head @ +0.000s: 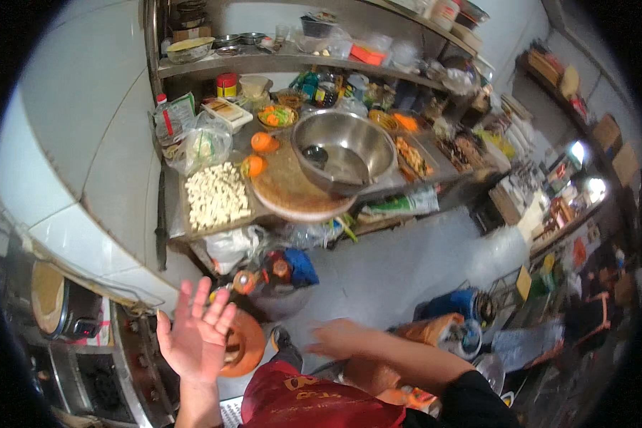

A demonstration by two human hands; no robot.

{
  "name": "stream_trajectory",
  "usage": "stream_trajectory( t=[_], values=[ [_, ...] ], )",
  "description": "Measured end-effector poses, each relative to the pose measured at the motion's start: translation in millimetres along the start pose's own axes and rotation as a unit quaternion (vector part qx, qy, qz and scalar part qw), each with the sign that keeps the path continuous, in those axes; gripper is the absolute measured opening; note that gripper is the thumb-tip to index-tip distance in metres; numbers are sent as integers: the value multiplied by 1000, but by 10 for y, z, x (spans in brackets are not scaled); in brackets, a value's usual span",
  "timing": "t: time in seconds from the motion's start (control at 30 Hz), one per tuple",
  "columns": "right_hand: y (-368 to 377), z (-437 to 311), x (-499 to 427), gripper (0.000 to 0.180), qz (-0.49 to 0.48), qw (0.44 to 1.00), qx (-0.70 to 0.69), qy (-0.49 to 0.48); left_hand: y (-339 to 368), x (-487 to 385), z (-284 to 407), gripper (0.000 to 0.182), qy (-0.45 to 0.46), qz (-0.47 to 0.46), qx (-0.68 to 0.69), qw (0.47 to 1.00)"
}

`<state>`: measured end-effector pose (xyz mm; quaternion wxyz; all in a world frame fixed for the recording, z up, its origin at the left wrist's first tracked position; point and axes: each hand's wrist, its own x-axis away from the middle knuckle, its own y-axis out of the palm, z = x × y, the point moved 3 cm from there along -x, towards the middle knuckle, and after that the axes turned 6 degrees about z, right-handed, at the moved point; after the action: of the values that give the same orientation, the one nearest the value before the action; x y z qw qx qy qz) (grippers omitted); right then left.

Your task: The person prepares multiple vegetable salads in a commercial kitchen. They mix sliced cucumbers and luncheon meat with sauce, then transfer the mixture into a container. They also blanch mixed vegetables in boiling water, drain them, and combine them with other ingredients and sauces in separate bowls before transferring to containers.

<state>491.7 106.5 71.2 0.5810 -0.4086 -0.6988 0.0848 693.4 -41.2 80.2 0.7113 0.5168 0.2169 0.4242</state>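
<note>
My left hand [197, 334] is raised palm up with its fingers spread, and nothing lies in it. Blurred by motion, my right hand [336, 339] reaches across in front of my red apron [321, 398]; I see nothing in it, but its fingers are unclear. Beyond both hands, a large stainless steel bowl [372, 139] rests partly over a round wooden chopping board [294, 195] on the counter. Two orange carrot pieces [265, 142] sit at the board's left edge. A tray of white diced food [218, 197] stands to the left of the board.
An orange-brown round tub [244, 342] is on the floor near my left hand. A rice cooker [59, 299] stands at far left. Blue containers [449, 305] line the right side. Above the counter runs a loaded metal shelf [278, 63]. Grey floor [385, 267] lies between.
</note>
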Motion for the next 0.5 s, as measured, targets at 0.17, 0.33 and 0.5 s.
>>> stream_trajectory(
  t=[0.17,0.33,0.5],
  values=[
    [-1649,2291,918,43,225,954,-195,20,416,-1509,-1028,44,-102,78,-262,956],
    [-4149,3520,704,29,492,842,-221,26,881,-2867,-2428,44,-188,101,-310,926],
    [-6253,4171,-1851,30,396,908,-132,-45,833,-3428,-2720,35,-142,214,-338,905]
  ],
)
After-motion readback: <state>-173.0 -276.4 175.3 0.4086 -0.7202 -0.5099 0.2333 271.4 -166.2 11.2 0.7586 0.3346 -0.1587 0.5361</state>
